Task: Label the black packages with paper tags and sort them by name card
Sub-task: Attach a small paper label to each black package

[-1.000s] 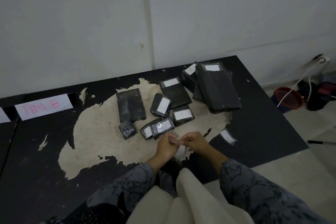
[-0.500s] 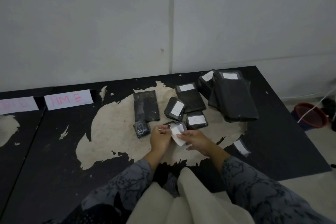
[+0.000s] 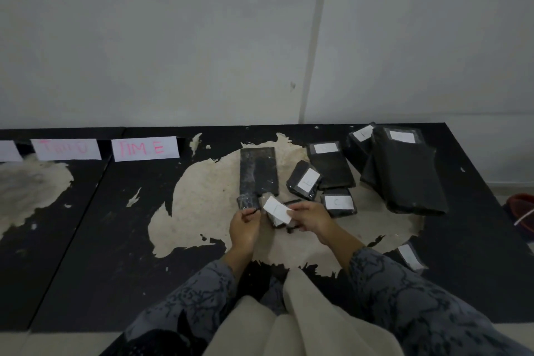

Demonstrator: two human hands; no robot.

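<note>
White paper tag (image 3: 278, 210) pinched by the right hand (image 3: 312, 217); left hand (image 3: 243, 225) pinches something unclear: press it flat onto the small black package (image 3: 279, 221).

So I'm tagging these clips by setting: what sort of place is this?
Probably a bare back room used for makeshift sorting, not a proper warehouse. Black packages lie on a worn black table with its surface peeling, handwritten name cards stand against a plain white wall, and a red basin sits on the floor.
</note>
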